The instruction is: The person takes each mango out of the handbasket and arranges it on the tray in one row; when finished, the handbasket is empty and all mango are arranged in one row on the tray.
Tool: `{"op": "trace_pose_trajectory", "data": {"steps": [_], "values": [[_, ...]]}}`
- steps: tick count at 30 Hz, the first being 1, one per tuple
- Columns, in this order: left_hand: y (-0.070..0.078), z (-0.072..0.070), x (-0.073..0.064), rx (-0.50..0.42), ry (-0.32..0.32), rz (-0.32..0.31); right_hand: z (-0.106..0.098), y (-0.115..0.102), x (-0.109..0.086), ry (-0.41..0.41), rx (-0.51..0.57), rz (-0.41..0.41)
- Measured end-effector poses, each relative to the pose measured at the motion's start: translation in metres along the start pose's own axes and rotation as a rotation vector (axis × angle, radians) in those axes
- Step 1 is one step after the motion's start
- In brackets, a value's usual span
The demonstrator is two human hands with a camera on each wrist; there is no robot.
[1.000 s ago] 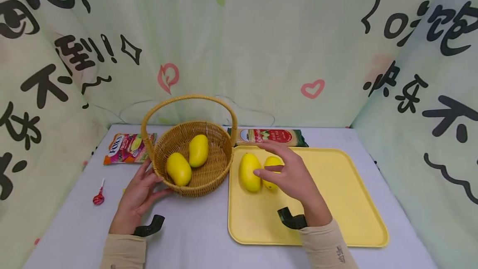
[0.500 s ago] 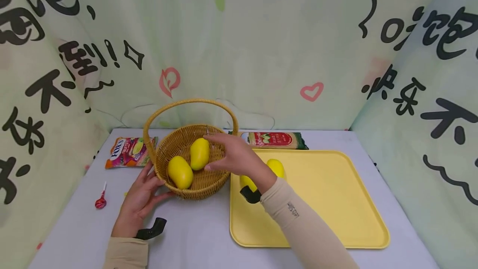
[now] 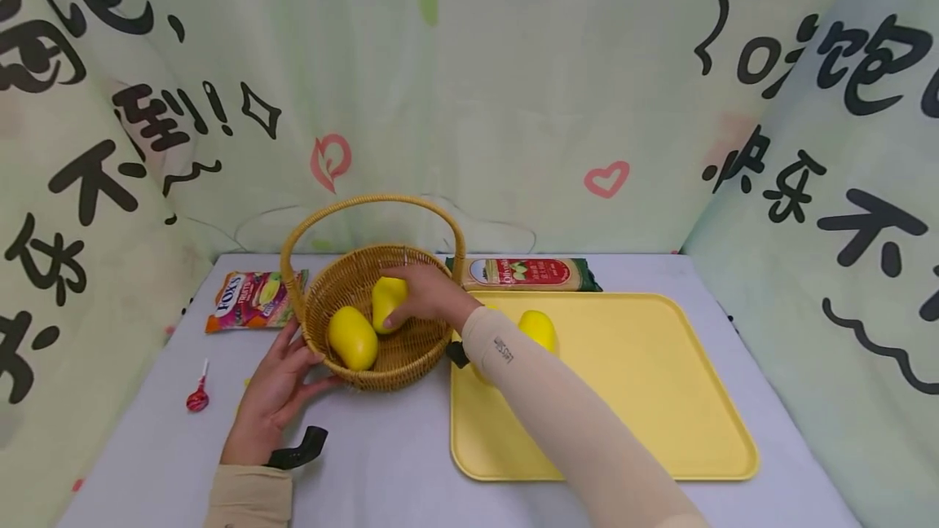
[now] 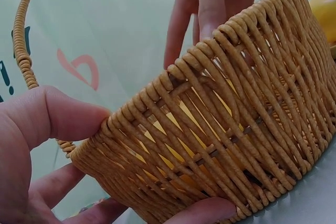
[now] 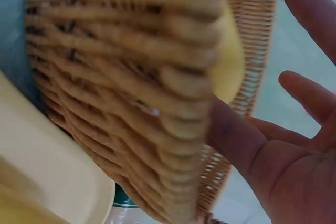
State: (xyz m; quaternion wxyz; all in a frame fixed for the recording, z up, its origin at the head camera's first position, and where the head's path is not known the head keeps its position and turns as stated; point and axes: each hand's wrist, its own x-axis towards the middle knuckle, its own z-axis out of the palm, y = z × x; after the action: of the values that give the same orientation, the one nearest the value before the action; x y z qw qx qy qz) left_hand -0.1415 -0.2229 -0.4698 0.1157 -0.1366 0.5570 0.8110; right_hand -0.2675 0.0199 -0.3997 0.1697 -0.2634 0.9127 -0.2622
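Note:
A round wicker basket (image 3: 411,365) with a tall handle stands left of centre and holds two yellow mangoes. My left hand (image 3: 275,398) holds its near left side; the left wrist view shows one finger bent at the rim and another digit low on the wall. My right hand (image 3: 425,300) reaches over the right rim to the back mango (image 3: 386,300), its fingers beyond the fruit and its thumb on the near side. In the right wrist view those fingers are spread apart. The other mango (image 3: 353,338) lies at the left. The right forearm partly hides the tray's mangoes.
A yellow tray (image 3: 660,398) lies on the right, bearing another mango (image 3: 538,328). Behind it is a long package (image 3: 528,272) with a red label. A bag of sweets (image 3: 253,300) and a red lollipop (image 3: 197,398) lie left of the basket. Printed curtains enclose the table.
My right hand has moved left from above the tray into the basket, down to the back mango. The left hand has stayed at the basket's side.

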Motion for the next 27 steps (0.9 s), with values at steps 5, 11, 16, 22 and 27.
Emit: {"op": "trace_pose_trajectory", "data": {"steps": [5,11,16,22,27], "values": [[-0.002,0.000,0.000,-0.017,0.011,-0.004,0.004,0.002,0.013,-0.021,0.016,0.047],[-0.002,0.000,0.001,-0.021,0.015,0.005,0.006,-0.004,0.019,-0.082,-0.009,0.094],[-0.001,0.000,0.002,-0.019,0.012,0.009,0.006,-0.009,0.020,-0.127,-0.098,0.126],[-0.002,0.000,0.002,-0.019,0.004,0.012,0.010,-0.013,0.018,-0.143,-0.103,0.130],[-0.001,0.000,0.002,-0.024,0.006,0.013,0.012,-0.013,0.016,-0.134,-0.115,0.111]]}}
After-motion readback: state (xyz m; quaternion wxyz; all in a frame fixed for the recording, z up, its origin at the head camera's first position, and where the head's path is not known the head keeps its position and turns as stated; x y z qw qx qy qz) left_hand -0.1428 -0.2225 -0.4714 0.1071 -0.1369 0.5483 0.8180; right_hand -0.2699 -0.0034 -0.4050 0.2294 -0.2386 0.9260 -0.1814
